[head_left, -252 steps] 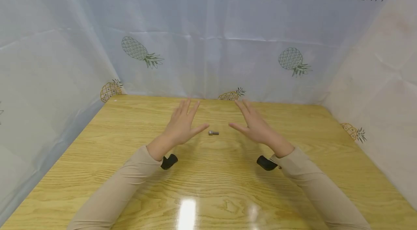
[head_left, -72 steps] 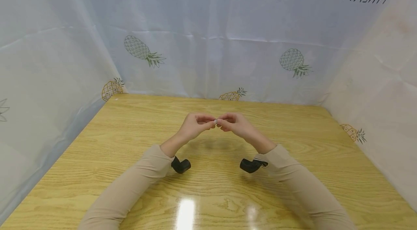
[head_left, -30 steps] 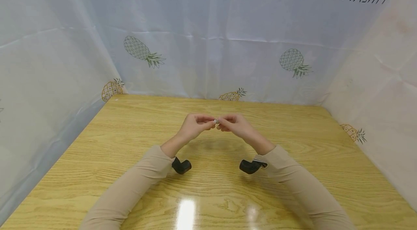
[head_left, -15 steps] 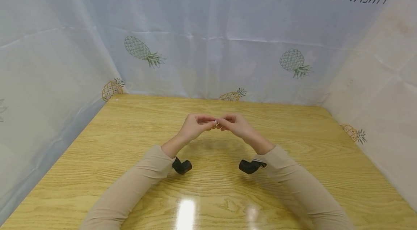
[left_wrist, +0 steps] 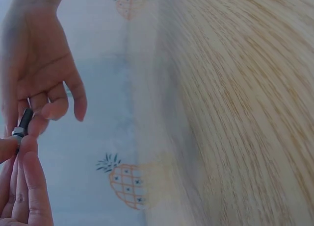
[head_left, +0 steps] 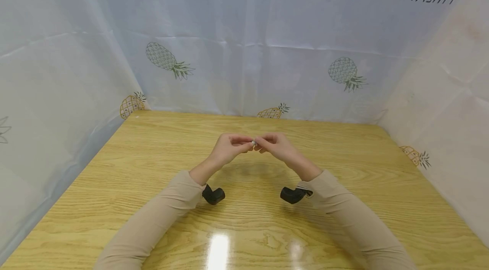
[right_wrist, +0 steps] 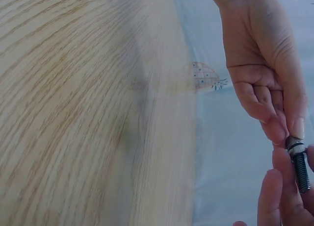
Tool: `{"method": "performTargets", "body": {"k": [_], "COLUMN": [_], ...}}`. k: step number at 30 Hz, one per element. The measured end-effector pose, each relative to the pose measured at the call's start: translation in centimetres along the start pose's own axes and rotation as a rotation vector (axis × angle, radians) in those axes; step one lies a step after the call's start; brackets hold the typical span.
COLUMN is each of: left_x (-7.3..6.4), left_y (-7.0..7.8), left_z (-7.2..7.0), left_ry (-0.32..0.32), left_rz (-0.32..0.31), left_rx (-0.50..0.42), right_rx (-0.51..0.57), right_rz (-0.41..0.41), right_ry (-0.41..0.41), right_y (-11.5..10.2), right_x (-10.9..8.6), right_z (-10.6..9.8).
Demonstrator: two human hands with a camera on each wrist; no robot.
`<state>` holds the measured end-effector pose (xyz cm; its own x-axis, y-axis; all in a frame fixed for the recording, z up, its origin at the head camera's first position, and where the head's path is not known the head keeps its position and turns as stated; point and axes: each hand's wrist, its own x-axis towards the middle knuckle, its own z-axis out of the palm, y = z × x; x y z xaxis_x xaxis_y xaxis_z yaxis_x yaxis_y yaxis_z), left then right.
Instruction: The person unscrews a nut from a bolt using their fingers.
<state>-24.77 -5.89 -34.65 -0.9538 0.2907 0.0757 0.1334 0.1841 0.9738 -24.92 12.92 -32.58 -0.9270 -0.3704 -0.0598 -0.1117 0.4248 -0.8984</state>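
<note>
Beige sleeves point(head_left: 153, 215) slant inward; hands point(head_left: 225, 149) (both) pinch one metal bolt point(right_wrist: 301, 171).

the bolt point(right_wrist: 300, 166) has gone from the table point(head_left: 252, 210) into both hands point(head_left: 226, 147) point(head_left: 278, 147).

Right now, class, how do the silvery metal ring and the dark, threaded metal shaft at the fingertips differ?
The silvery metal ring is pale; the dark, threaded metal shaft is darker. The ring is wider but short; the shaft is slimmer and longer. Both look metallic and line up.
</note>
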Motion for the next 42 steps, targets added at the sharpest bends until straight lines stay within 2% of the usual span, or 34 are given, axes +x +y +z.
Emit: {"method": "performTargets", "body": {"k": [9, 15, 22, 32, 39, 42], "left_x": [-0.09, 0.00, 0.00, 0.04, -0.03, -0.03], "left_y": [0.06, 0.01, -0.13, -0.07, -0.08, -0.05], "left_z": [0.00, -0.03, -0.08, -0.03, -0.01, -0.01], "left_ry": [0.013, 0.008, 0.018, 0.012, 0.019, 0.017], "left_rz": [-0.013, -0.017, -0.005, -0.007, -0.005, -0.007], "left_rx": [-0.004, 0.009, -0.002, 0.007, -0.003, -0.004], "right_rx": [-0.028, -0.015, -0.019, -0.032, -0.025, -0.008], "right_rz": [-0.041, 0.016, -0.049, 0.017, -0.041, -0.032], "right_ry": [0.008, -0.023, 0.005, 0.001, 0.011, 0.005], "right_y": [0.01, 0.03, 0.11, 0.08, 0.09, 0.16], "right_x": [-0.04, 0.16, -0.06, 0.06, -0.22, -0.10], "right_z": [-0.10, 0.04, -0.01, 0.03, -0.07, -0.08]}}
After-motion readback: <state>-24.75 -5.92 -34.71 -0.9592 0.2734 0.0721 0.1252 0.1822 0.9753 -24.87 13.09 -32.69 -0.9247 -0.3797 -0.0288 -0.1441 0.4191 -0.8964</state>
